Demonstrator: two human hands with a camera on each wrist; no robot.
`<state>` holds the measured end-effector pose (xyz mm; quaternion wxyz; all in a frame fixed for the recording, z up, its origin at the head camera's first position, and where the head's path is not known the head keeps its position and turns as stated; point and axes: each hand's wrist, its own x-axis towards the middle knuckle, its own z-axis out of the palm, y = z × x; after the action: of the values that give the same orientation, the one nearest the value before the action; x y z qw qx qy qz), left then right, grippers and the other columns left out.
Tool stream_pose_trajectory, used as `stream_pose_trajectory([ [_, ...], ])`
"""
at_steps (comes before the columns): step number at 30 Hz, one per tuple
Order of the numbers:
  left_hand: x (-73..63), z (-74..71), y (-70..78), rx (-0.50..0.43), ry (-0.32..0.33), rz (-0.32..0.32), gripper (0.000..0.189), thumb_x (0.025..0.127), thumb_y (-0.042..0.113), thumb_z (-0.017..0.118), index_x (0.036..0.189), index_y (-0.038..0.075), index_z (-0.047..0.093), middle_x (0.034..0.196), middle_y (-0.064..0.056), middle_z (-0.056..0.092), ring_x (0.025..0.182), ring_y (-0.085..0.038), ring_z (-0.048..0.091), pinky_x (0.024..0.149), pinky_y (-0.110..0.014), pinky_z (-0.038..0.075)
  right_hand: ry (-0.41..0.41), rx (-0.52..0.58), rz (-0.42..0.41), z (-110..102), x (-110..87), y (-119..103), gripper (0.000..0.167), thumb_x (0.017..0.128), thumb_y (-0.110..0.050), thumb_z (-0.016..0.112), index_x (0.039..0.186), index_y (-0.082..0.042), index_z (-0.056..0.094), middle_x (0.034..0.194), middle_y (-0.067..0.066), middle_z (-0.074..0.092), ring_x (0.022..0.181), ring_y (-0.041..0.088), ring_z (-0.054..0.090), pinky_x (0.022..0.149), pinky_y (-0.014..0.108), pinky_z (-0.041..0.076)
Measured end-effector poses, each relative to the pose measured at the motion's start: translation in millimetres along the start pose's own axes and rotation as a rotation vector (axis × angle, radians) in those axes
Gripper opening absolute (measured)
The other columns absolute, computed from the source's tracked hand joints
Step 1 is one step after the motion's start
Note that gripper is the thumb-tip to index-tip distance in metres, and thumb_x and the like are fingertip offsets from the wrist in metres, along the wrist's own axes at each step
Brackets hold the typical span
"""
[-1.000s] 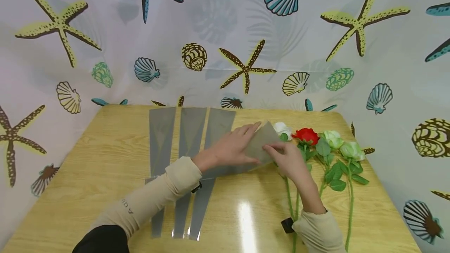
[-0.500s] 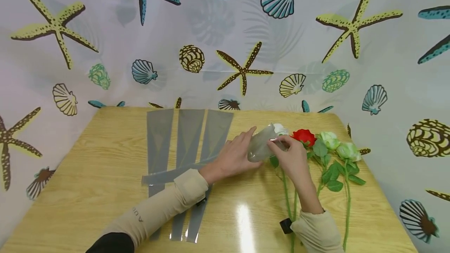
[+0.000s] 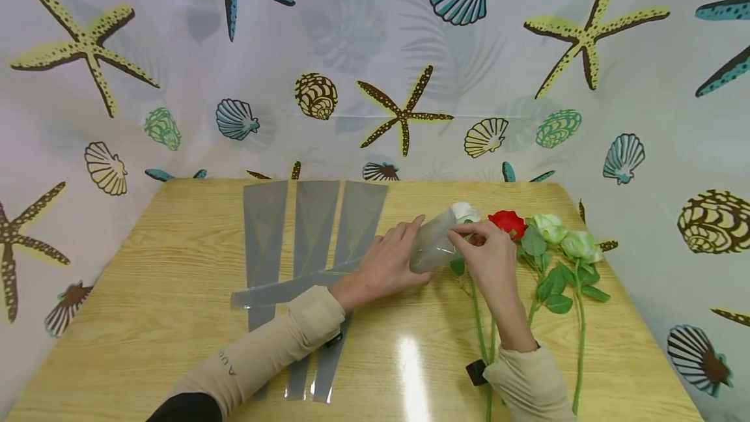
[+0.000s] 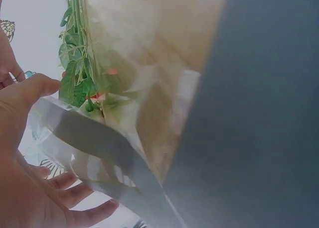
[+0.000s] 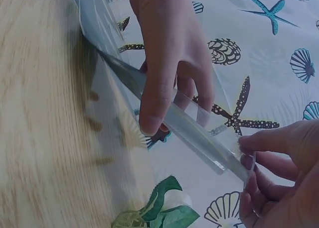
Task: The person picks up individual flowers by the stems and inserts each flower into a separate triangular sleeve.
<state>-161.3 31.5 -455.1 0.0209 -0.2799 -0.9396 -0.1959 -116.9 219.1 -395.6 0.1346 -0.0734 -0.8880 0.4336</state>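
Observation:
A clear plastic flower sleeve (image 3: 432,246) is held up off the table, its wide mouth opened into a tube at the right. My left hand (image 3: 381,269) holds it around that end, thumb and fingers on opposite sides, as the left wrist view shows. At the mouth's rim my right hand (image 3: 489,259) pinches the film between thumb and fingertips; the right wrist view shows this pinch on the sleeve edge (image 5: 234,163). The sleeve's narrow tail (image 3: 263,295) runs left beneath my left forearm. Just behind the mouth, a white rose (image 3: 465,211) is partly hidden.
Three more flat sleeves (image 3: 265,233) lie side by side at left centre, crossed by the held one. On the right lie a red rose (image 3: 507,223) and pale green roses (image 3: 581,247) with long stems. A patterned cloth (image 3: 398,31) hangs behind the table.
The sleeve's flat end has been spread into a rounded, open tube. My left hand has curled around it, and my right fingers stay at its rim.

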Motion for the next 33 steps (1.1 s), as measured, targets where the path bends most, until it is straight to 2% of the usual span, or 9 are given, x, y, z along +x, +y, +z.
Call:
stream_pose_trajectory([
  [6,-2.1,2.5,-2.2,0.039,0.021,0.011,0.107,0.089,0.057,0.078,0.169,0.015,0.020,0.154,-0.009,0.053,0.130,-0.026,0.061,0.099,-0.050,0.055,-0.032,-0.029,0.025,-1,0.5,3,0.017,0.096,-0.025,0.079,0.105,-0.011,0.083,0.083,0.011,0.070,0.059,0.016,0.054,0.051,0.026,0.042],
  [12,-4.8,2.3,0.3,0.106,0.034,0.027,0.106,0.088,0.058,0.077,0.168,0.016,0.022,0.152,-0.008,0.055,0.129,-0.025,0.062,0.096,-0.047,0.056,-0.059,0.000,0.039,-4,3.6,6,0.018,0.096,-0.020,0.079,0.107,-0.006,0.083,0.097,0.016,0.074,0.077,0.017,0.057,0.059,0.024,0.044],
  [17,-6.9,0.5,3.1,0.126,0.033,0.033,0.105,0.089,0.057,0.077,0.169,0.015,0.021,0.154,-0.008,0.053,0.135,-0.026,0.059,0.098,-0.047,0.055,-0.083,0.028,0.045,-6,6.4,9,0.019,0.095,-0.018,0.080,0.109,-0.004,0.082,0.105,0.019,0.078,0.084,0.015,0.064,0.066,0.019,0.048],
  [20,-7.6,-1.0,3.7,0.160,0.042,0.043,0.105,0.090,0.058,0.076,0.168,0.015,0.022,0.154,-0.009,0.053,0.135,-0.027,0.059,0.098,-0.047,0.055,-0.102,0.035,0.058,-6,7.1,12,0.021,0.096,-0.018,0.079,0.111,-0.004,0.082,0.110,0.019,0.079,0.093,0.023,0.072,0.071,0.016,0.050],
  [23,-8.0,-2.0,3.2,0.187,0.051,0.057,0.103,0.090,0.058,0.076,0.168,0.014,0.025,0.153,-0.010,0.054,0.135,-0.029,0.060,0.098,-0.048,0.056,-0.118,0.038,0.073,-7,7.7,13,0.021,0.096,-0.019,0.079,0.111,-0.004,0.082,0.113,0.019,0.079,0.102,0.031,0.074,0.073,0.016,0.051],
  [28,-9.1,-2.1,1.5,0.197,0.047,0.070,0.102,0.089,0.056,0.078,0.167,0.014,0.026,0.153,-0.010,0.053,0.136,-0.029,0.059,0.099,-0.049,0.055,-0.145,0.044,0.107,-6,11.2,17,0.022,0.096,-0.020,0.079,0.111,-0.004,0.083,0.120,0.020,0.076,0.106,0.032,0.071,0.073,0.017,0.051],
  [33,-11.2,-2.1,1.3,0.216,0.034,0.073,0.103,0.089,0.056,0.078,0.167,0.013,0.026,0.153,-0.010,0.054,0.135,-0.030,0.059,0.098,-0.049,0.055,-0.180,0.099,0.153,-4,14.2,21,0.023,0.097,-0.021,0.079,0.112,-0.004,0.082,0.121,0.019,0.075,0.107,0.030,0.069,0.072,0.017,0.052],
])
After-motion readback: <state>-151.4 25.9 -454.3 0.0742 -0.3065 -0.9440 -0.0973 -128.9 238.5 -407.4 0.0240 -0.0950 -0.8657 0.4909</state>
